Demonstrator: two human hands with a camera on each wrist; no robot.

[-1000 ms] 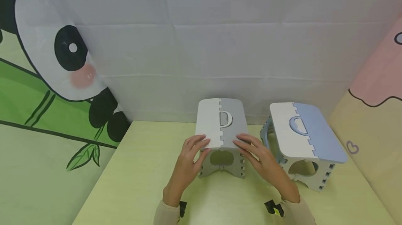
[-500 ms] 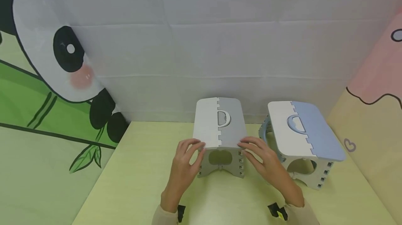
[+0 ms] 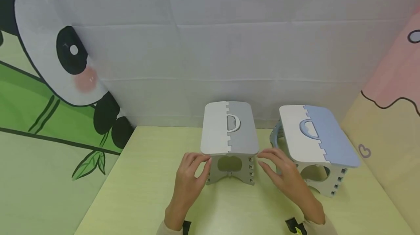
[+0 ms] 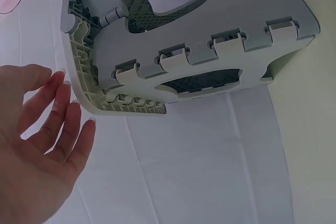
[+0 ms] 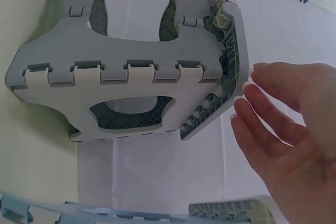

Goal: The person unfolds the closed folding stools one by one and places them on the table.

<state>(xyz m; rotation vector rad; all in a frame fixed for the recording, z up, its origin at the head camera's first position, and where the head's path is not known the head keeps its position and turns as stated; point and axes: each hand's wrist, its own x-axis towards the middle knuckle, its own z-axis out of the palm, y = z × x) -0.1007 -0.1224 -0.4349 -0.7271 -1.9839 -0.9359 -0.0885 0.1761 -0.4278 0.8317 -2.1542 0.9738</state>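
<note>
A white and grey folding step stool stands unfolded on the table, its D-shaped handle flat in the middle of the top. My left hand is at its near left corner, fingers loosely bent and holding nothing. In the left wrist view, the fingertips of the left hand are right at the rim of the stool. At the near right corner is my right hand, thumb and fingers apart with nothing between them. The right wrist view has the right hand just off the edge of the stool.
A second folding stool, white and blue, stands unfolded to the right, partly behind my right hand. The pale yellow table ends at a light grey backdrop. A wall with a panda picture rises on the left.
Both hands have come off the top of the grey and white stool, drawing back towards me and apart, the left to the left, the right to the right. The stools stay put.
</note>
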